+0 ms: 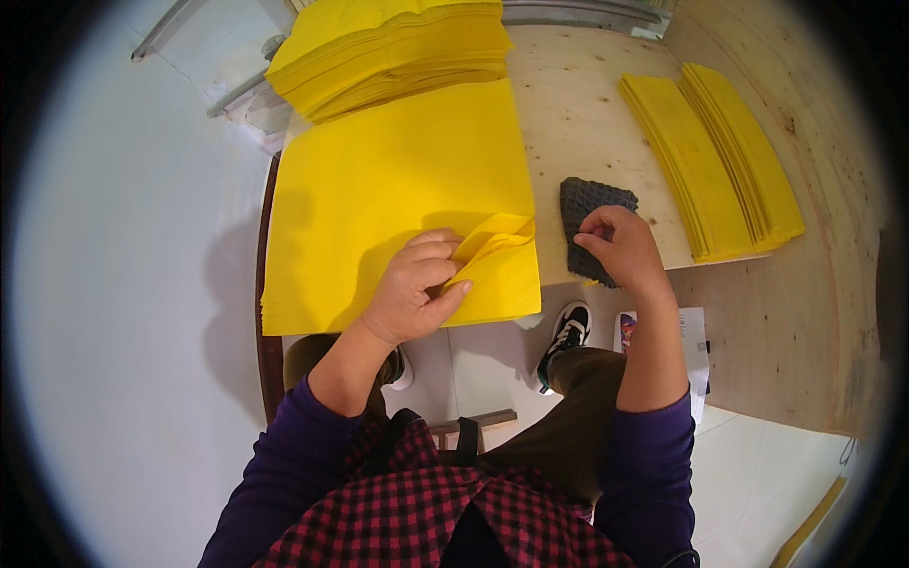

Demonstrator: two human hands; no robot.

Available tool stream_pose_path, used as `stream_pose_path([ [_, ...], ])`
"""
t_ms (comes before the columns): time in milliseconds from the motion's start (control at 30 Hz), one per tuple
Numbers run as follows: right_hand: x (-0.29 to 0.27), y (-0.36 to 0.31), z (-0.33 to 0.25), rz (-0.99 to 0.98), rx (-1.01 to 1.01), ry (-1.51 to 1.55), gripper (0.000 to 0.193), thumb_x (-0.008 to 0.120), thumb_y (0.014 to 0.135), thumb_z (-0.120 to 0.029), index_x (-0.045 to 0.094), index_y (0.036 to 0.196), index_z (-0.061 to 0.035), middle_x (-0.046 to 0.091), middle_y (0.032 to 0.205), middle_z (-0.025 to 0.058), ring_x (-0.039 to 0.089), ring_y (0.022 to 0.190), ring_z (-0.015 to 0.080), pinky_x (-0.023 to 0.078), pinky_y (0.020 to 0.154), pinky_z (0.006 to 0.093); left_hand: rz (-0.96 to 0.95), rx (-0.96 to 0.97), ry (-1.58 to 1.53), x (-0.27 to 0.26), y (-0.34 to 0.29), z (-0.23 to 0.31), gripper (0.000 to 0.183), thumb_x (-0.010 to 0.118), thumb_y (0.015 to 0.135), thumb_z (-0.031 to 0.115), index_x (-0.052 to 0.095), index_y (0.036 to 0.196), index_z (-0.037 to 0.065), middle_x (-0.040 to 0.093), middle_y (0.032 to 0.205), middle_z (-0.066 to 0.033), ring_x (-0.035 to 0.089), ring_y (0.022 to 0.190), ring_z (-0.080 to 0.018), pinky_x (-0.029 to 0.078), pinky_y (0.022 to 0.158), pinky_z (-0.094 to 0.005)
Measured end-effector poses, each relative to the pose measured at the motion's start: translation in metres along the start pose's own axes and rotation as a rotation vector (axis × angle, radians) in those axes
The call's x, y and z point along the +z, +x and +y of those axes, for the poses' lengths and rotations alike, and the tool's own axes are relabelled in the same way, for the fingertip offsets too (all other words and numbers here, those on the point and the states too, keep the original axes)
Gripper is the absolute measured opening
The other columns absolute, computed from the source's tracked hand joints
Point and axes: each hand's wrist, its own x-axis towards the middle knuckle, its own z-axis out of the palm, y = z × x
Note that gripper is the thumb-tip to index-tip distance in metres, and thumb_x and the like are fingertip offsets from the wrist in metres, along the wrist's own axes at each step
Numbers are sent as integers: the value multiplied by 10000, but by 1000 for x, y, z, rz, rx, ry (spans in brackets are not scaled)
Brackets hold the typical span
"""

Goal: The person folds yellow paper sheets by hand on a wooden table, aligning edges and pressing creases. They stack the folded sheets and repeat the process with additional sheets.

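A thick stack of large yellow paper sheets (379, 189) lies on the wooden table (587, 104) in front of me. My left hand (417, 289) pinches the lifted, folded-over near right corner of the top sheet (497, 241). My right hand (620, 248) rests with its fingertips on a dark grey waffle-textured pad (587, 204) just right of the stack, near the table's front edge.
A second tall stack of yellow sheets (398, 52) sits at the back of the table. Two fanned rows of narrow folded yellow strips (720, 161) lie to the right. Below are my shoes (568, 331), a white floor (123, 284) and a printed leaflet (691, 331).
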Motion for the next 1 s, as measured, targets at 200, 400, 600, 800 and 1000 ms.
stream_pose_path([
  [200, 16, 18, 27, -78, 179, -326, 198, 752, 748, -202, 674, 838, -43, 667, 846, 136, 644, 837, 323, 493, 699, 436, 0, 2, -17, 0, 4, 4, 144, 688, 731, 1, 554, 684, -24, 521, 733, -167, 576, 854, -385, 471, 757, -420],
  [400, 11, 14, 26, -10, 206, -139, 146, 725, 793, -93, 698, 921, -29, 671, 763, 78, 615, 694, 176, 480, 622, 314, -10, -4, -7, -2, 2, 1, 172, 687, 738, 10, 531, 671, -19, 485, 716, -166, 569, 845, -393, 466, 739, -422],
  [600, -5, -12, -13, -375, -61, 514, 219, 772, 730, -18, 686, 930, -37, 601, 808, 9, 552, 733, 105, 466, 687, 243, 7, -7, -42, -1, 1, -1, 180, 685, 740, 15, 523, 669, -18, 476, 704, -167, 568, 842, -398, 465, 747, -429],
  [800, 17, -13, -33, -488, -221, 540, 199, 815, 716, -22, 700, 874, -55, 544, 780, -13, 522, 736, 97, 427, 669, 232, -19, -6, -48, -2, 2, 0, 179, 679, 744, 23, 524, 668, -22, 482, 705, -172, 565, 822, -402, 465, 761, -432],
  [1000, 17, -12, -40, -411, -356, 437, 93, 745, 774, -15, 679, 840, -21, 591, 769, 33, 565, 727, 144, 460, 670, 258, -15, 14, -36, -1, 1, -3, 167, 687, 741, 41, 541, 694, -22, 500, 720, -178, 564, 823, -405, 471, 783, -434],
])
